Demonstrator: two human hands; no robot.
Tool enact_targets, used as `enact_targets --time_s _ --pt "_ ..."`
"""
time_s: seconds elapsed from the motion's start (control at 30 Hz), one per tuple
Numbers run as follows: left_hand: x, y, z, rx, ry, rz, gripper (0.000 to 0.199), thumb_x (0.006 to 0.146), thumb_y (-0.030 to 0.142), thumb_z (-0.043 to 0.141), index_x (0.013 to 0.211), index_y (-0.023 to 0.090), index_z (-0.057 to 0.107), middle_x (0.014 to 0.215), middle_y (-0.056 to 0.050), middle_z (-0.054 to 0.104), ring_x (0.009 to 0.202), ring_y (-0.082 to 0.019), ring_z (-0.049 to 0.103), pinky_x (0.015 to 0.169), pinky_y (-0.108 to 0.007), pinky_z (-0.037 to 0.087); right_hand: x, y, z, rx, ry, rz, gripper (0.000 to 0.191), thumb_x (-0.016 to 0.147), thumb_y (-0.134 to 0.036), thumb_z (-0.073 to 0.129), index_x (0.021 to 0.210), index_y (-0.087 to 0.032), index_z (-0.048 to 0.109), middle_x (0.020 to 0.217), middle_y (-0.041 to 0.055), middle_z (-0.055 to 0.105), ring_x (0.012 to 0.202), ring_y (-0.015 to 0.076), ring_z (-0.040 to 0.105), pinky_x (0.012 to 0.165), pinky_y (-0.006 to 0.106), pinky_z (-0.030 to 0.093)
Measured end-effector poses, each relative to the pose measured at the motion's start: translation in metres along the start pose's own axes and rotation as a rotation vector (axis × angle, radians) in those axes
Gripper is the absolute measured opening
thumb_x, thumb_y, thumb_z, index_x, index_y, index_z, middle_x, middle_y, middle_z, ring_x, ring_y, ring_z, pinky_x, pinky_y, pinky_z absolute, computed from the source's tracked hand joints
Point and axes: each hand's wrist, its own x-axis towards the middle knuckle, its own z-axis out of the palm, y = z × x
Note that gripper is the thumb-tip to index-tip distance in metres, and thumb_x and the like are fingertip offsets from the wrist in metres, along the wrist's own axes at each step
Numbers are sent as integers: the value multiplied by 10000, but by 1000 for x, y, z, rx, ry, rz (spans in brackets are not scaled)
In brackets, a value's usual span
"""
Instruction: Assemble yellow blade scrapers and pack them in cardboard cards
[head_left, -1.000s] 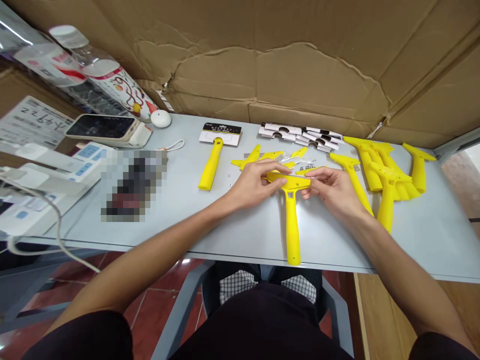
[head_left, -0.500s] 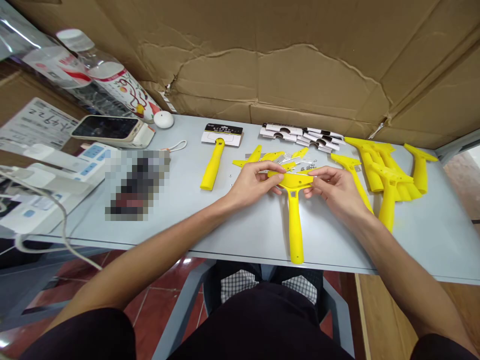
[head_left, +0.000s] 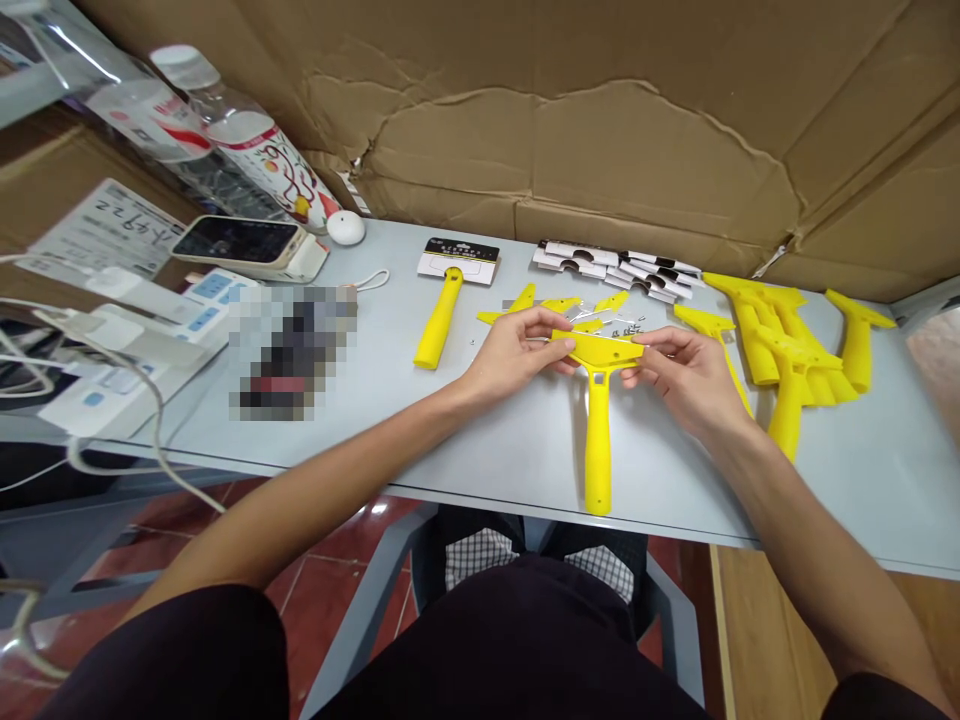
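Both hands grip a yellow scraper [head_left: 598, 440] by the ends of its wide head, its handle pointing toward me. My left hand [head_left: 514, 355] pinches the left end between thumb and fingers. At the right end, my right hand [head_left: 682, 375] closes thumb and fingers on the corner. A thin metallic edge shows along the head's far side; my fingers hide part of it. Just beyond lie small yellow head pieces [head_left: 517, 303], some metal strips, and a scatter of small screws [head_left: 628, 328].
A yellow scraper handle [head_left: 439, 320] with a black-and-white card [head_left: 459, 263] lies left. Folded cards [head_left: 592, 262] sit at the back. More yellow scrapers [head_left: 787, 345] are piled right. Phone [head_left: 236, 240], bottles [head_left: 262, 160] and power strip [head_left: 180, 330] stand left; cardboard [head_left: 585, 120] walls the back.
The camera view has shifted slightly, so the table's things sit farther right. Both hands still hold the scraper, its head turned a little, and more of the screws behind it show.
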Motion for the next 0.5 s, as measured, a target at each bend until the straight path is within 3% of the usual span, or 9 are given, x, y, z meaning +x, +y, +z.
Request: enact_targets --time_s 0.3,0.5 --pt "-2 3 0 -46 60 26 160 862 257 841 965 142 798 1063 -102 847 752 -191 829 824 -354 713 1 0 -1 8 -3 -4 399 649 -427 1022 900 -205 805 758 41 811 619 200 786 652 305 641" --pt "-4 5 -1 44 43 26 244 878 276 836 1087 150 845 1068 -121 863 819 -228 847 884 -391 703 1 0 -3 -4 -3 -15 374 677 -426 1001 910 -211 803 786 45 815 629 204 779 674 348 651"
